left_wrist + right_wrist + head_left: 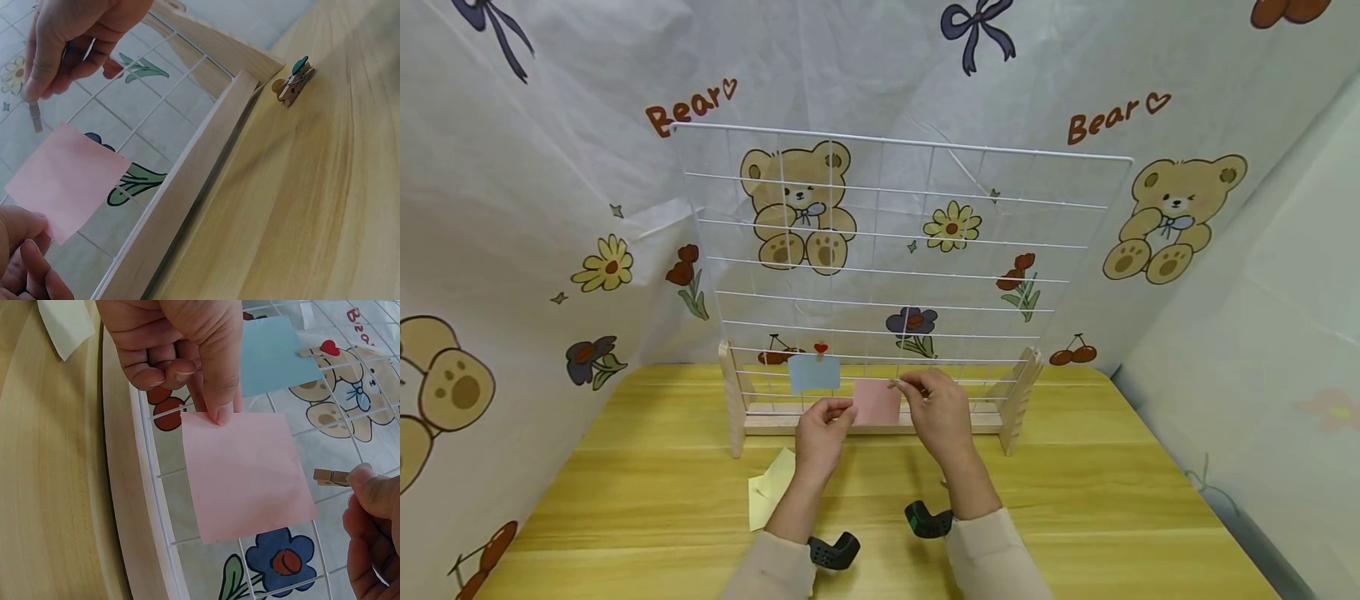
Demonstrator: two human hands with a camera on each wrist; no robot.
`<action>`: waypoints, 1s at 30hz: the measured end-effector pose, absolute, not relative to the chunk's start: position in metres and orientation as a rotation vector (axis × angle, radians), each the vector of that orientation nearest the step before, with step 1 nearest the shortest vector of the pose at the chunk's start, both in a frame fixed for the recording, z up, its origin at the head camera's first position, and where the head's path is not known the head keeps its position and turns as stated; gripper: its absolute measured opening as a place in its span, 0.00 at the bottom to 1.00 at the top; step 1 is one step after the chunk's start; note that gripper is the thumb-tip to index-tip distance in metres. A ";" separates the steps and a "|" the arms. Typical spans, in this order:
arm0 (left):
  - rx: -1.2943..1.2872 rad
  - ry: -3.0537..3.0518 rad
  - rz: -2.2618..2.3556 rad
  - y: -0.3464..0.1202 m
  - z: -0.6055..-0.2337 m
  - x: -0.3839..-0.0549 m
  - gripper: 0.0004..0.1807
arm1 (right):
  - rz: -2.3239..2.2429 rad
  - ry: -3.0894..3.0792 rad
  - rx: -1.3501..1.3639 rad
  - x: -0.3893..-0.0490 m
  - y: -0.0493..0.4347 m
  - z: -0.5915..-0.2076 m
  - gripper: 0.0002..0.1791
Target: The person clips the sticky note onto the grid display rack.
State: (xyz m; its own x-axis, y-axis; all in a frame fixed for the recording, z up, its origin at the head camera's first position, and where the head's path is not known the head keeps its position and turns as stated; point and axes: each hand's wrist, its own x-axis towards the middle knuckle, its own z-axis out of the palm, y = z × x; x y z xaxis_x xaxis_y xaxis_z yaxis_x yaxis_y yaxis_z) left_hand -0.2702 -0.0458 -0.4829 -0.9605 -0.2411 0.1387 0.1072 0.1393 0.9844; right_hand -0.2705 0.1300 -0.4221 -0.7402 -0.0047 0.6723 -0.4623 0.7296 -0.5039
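My left hand (822, 435) pinches a pink square of paper (876, 402) by its left edge and holds it up against the lower part of a white wire grid (880, 140). Thumb and fingertip of my right hand (942, 414) grip a small wooden clothespin (331, 478), close beside the pink paper's upper right corner. In the right wrist view the clothespin's jaws point toward the paper, apart from it. To the upper left, a light blue paper (814, 374) hangs on the grid from a clothespin with a red heart (821, 348).
Wooden feet (733, 417) hold the grid upright on the wood-grain table (1097, 500). Yellow paper (767, 493) lies by my left forearm. Clothespins with green and yellow tops (292, 84) lie on the table near the grid's base. A bear-printed cloth (880, 75) hangs behind.
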 end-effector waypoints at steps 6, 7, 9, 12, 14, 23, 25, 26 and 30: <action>0.136 -2.139 -1.911 -0.046 -0.483 -0.271 0.08 | 0.823 -2.274 0.370 -0.274 0.127 -0.420 0.04; 0.139 -2.138 -1.917 -0.046 -0.483 -0.271 0.08 | 0.808 -2.275 0.374 -0.274 0.127 -0.420 0.04; 0.148 -2.134 -1.928 -0.046 -0.482 -0.271 0.07 | 0.787 -2.282 0.382 -0.275 0.126 -0.418 0.04; 0.151 -2.126 -1.936 -0.046 -0.482 -0.271 0.07 | 0.738 -2.296 0.393 -0.277 0.125 -0.417 0.04; 0.149 -2.124 -1.933 -0.046 -0.481 -0.271 0.07 | 0.703 -2.309 0.400 -0.277 0.124 -0.415 0.04; 0.144 -2.123 -1.921 -0.045 -0.482 -0.271 0.06 | 0.598 -2.362 0.429 -0.278 0.117 -0.401 0.03; 0.141 -2.122 -1.921 -0.045 -0.482 -0.271 0.06 | 0.566 -2.378 0.435 -0.278 0.116 -0.399 0.04; 0.141 -2.121 -1.920 -0.045 -0.482 -0.271 0.06 | 0.548 -2.386 0.437 -0.278 0.115 -0.399 0.04; 0.148 -2.130 -1.926 -0.045 -0.481 -0.270 0.07 | 0.517 -2.427 0.436 -0.279 0.113 -0.398 0.04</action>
